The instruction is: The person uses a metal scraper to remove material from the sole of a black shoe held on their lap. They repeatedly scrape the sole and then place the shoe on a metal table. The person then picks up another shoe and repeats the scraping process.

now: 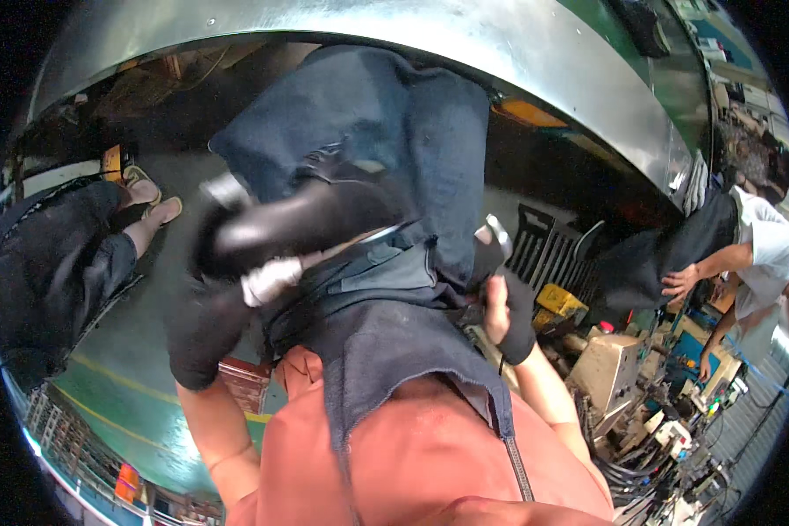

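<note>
A glossy black leather shoe (311, 215), blurred by motion, lies across my lap over dark blue denim. My left hand (270, 282), in a black covering with white-wrapped fingers, grips its left end. A pale line runs along the shoe's lower edge. To the right of my lap is my right hand (497, 307), with a black covering at the wrist, bare thumb showing and a white wrap on a finger. Its fingers are curled, and whatever they hold is hidden. A dark denim apron (394, 337) covers my front.
A curved metal table edge (394, 22) spans the far side. A black slatted crate (543, 245) and a yellow object (559, 304) stand right, beside a cluttered machine (607, 368). A person in white (758, 237) is right; another person's legs (140, 228) are left.
</note>
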Demonstrator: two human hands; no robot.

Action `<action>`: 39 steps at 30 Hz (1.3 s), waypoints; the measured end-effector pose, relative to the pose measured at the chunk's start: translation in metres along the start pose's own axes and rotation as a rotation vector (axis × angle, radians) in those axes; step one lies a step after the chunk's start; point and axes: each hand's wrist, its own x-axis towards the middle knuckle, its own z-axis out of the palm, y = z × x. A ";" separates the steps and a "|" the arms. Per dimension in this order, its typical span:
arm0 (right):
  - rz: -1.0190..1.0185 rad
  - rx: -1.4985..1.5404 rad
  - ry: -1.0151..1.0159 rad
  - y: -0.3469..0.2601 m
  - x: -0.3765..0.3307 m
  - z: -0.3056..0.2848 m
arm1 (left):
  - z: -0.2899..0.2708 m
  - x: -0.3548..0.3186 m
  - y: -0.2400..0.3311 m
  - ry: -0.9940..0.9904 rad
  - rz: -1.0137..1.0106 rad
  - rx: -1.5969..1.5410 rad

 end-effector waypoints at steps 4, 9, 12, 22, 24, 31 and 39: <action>0.143 0.289 -0.090 -0.031 0.014 -0.004 | 0.074 0.071 -0.049 0.078 0.215 -0.290; -0.012 0.031 -0.346 -0.035 0.052 -0.034 | 0.135 0.029 -0.129 -0.140 0.032 -0.131; -0.216 -0.452 -0.612 -0.055 0.090 -0.041 | 0.131 0.008 -0.113 -0.192 0.171 0.047; -0.203 -0.562 -0.971 -0.062 0.148 -0.054 | 0.174 0.046 -0.120 0.225 0.410 0.189; -0.475 -0.867 -0.777 -0.066 0.145 -0.049 | 0.168 0.047 -0.129 0.156 0.318 0.194; -1.089 -0.467 -0.610 -0.088 0.097 0.005 | 0.140 0.071 -0.121 -0.174 -0.214 -0.283; -0.240 -0.314 -0.509 -0.031 0.101 -0.046 | 0.138 0.092 -0.115 -0.366 -0.548 -1.081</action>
